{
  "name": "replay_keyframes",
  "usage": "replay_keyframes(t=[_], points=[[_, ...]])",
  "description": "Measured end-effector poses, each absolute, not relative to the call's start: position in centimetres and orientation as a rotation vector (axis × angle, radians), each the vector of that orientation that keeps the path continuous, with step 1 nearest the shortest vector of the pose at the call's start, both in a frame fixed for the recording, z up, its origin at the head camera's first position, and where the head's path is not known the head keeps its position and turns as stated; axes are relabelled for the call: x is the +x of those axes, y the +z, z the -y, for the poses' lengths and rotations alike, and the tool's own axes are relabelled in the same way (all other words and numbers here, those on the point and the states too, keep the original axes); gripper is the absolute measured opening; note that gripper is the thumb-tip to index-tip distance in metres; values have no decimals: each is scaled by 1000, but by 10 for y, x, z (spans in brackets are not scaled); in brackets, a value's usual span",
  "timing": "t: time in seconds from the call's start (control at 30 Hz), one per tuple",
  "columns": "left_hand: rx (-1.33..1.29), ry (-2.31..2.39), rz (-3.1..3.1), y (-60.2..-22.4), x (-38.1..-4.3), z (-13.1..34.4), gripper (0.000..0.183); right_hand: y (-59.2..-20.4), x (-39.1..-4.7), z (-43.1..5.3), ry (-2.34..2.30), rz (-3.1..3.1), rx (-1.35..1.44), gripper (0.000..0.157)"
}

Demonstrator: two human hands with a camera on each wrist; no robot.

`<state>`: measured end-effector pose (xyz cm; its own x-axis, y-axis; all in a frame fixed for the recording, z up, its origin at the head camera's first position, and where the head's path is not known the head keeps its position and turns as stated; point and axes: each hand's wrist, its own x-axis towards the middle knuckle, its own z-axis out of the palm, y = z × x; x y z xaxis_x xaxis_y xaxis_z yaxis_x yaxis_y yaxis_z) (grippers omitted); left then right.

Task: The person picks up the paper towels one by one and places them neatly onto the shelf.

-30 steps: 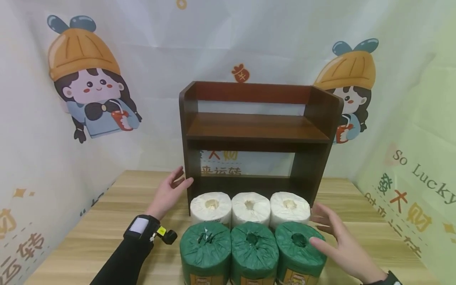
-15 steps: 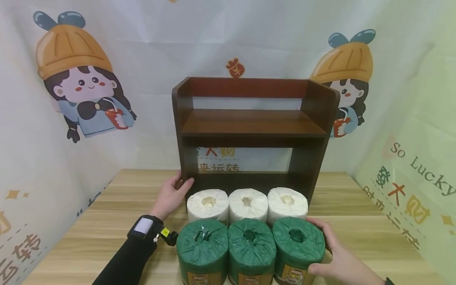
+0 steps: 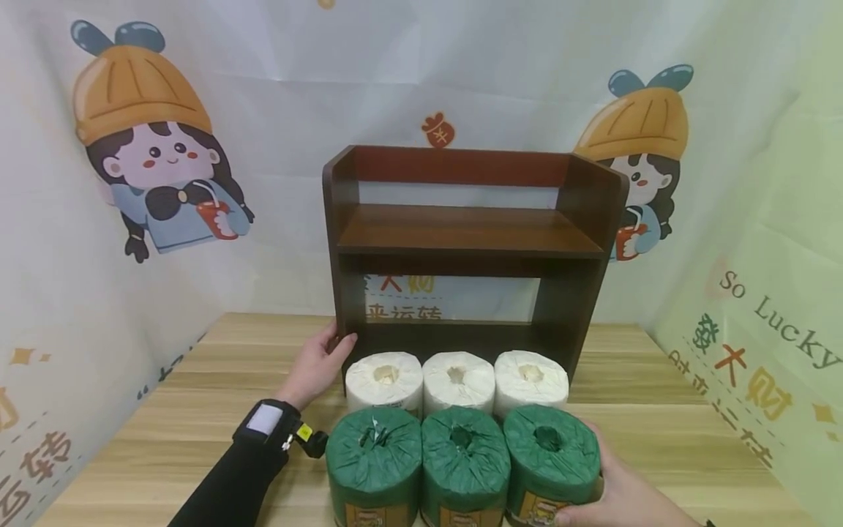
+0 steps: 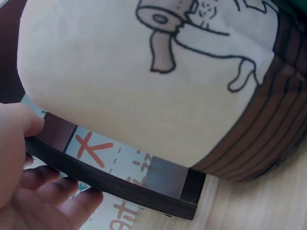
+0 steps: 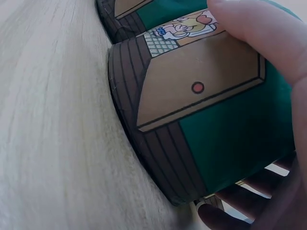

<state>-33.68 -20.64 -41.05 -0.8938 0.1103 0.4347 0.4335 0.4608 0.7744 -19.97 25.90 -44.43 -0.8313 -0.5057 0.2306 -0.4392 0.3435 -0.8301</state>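
My left hand (image 3: pixel 315 372) holds the left side panel of a dark brown wooden shelf (image 3: pixel 470 228). In the left wrist view its thumb lies on one side of the panel edge (image 4: pixel 120 181), the fingers on the other. At the front right, my right hand (image 3: pixel 622 492) grips a green-wrapped toilet roll (image 3: pixel 555 457), the right one of a row of three. The right wrist view has the thumb on its printed front (image 5: pixel 211 62) and fingers round the far side, partly hidden. The roll stands upright, low at the wooden table.
Two more green toilet rolls, the middle one (image 3: pixel 465 454) and the left one (image 3: pixel 374 452), stand beside it. Behind them are three white-wrapped rolls (image 3: pixel 459 377) before the shelf's lower opening. A printed cloth backdrop (image 3: pixel 283 146) surrounds the wooden table (image 3: pixel 217 380).
My right hand has come in from the right and taken hold of the right green toilet roll. My left hand has closed onto the shelf's side panel. The camera view shifted slightly.
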Motion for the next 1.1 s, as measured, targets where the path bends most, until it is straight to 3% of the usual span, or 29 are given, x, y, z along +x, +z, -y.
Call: replay_keyframes(t=[0.27,0.6,1.1], points=[[-459,-1401,2422,-412,-334,206,52,-442,-197,-255,-1546,-2470,-796,108],[-433,-1391,2437,-410,-335,208,52,-442,-200,-253,-1525,-2547,-938,100],[-431,-1375,2445,-406,-330,205,48,-442,-198,-254,-1543,-2549,-751,96]])
